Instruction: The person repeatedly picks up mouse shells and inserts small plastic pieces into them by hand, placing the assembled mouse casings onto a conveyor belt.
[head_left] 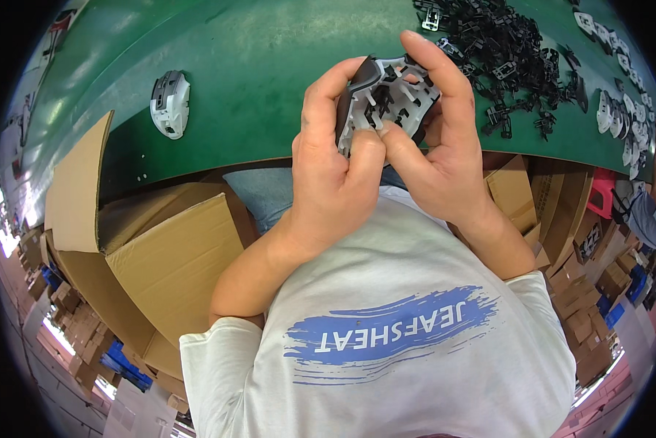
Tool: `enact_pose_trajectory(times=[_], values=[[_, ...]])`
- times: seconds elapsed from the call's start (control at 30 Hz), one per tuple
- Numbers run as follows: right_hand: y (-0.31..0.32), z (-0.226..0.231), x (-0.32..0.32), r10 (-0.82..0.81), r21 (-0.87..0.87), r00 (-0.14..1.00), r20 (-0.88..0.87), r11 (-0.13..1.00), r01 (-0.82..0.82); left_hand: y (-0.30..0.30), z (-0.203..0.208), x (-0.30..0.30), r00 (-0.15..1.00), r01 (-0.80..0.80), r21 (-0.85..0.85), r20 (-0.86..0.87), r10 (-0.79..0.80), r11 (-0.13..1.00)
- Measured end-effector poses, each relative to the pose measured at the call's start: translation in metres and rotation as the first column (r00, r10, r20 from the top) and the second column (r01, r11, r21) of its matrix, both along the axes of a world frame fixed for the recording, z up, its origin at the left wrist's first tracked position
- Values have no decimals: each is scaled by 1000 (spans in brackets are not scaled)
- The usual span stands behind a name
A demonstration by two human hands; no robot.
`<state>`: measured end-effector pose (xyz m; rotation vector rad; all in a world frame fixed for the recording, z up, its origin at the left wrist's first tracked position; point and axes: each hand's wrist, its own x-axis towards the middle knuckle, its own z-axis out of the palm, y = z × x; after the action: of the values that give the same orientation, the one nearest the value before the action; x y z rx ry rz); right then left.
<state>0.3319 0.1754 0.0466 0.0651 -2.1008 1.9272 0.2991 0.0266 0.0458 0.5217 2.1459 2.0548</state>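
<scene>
Between both hands, above the table's near edge, I hold a plastic shell [407, 95] with its hollow inside toward me. It looks like the top cover of a computer mouse: pale grey posts inside, a dark outer skin, and a black plastic piece [378, 104] seated in the middle. My left hand [335, 153] wraps its left side, with the thumb at the lower rim. My right hand [444, 139] grips the right side, index finger raised along the far edge, thumb pressing inside near the left thumb. What lies under the thumb tips is hidden.
On the green table [247, 95], a white-and-black shell [171, 104] lies at left. A heap of small black plastic parts [507, 55] sits at far right, with rows of white shells [616, 117] beyond. An open cardboard box [174, 255] stands at my left; more boxes [512, 193] are at right.
</scene>
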Motion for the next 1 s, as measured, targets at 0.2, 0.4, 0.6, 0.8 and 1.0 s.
enact_pose_trajectory(times=[0.2, 0.4, 0.6, 0.8, 1.0], values=[[3, -5, 2, -15, 87, 999, -31, 996, 18, 2, -6, 2, 998, 31, -41, -55, -33, 999], [0, 0, 7, -30, 93, 999, 11, 995, 29, 3, 1, 3, 997, 46, -79, -51, -50, 996], [7, 28, 12, 451, -181, 877, 165, 888, -422, -54, 35, 10, 757, -65, 158, 651, -54, 985], [67, 3, -10, -53, 721, 999, -11, 692, 45, -241, 108, 38, 852, -285, 374, 520, 55, 883], [109, -1, -16, -459, 881, 875, 158, 465, 85, -404, 144, 79, 450, -825, -334, 99, 887, 456]])
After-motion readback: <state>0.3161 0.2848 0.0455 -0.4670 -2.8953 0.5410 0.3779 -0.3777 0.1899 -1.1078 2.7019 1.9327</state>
